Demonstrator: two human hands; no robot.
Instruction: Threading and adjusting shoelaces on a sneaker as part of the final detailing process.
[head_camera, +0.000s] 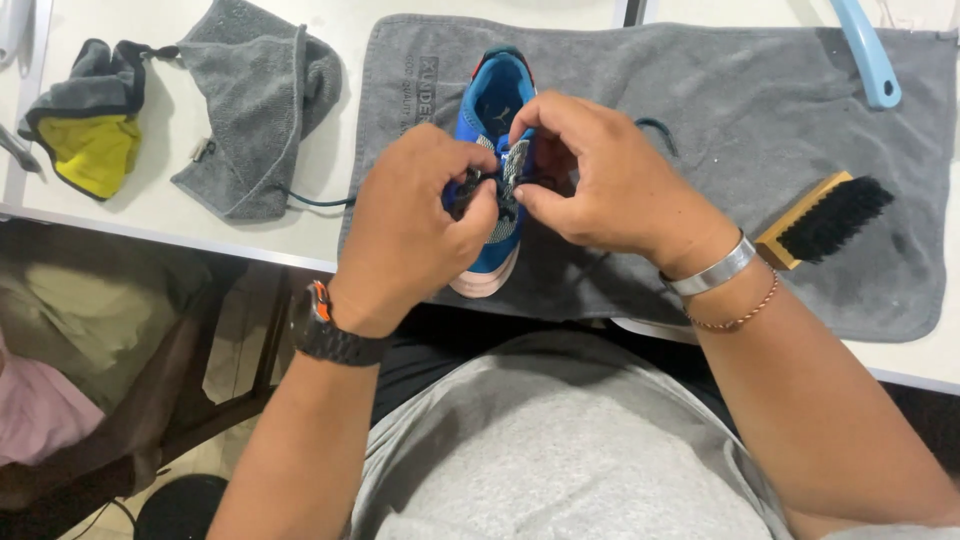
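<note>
Where hands pinch laces, shoe (492, 100) shows blue

I see no packages, signs or screens from here. The one label I can make out is a block of darker grey print on the grey towel (800, 120), near its far left corner, running sideways in a narrow upright strip just beside the blue shoe (492, 110). The print is tone on tone, barely darker than the cloth.
</note>
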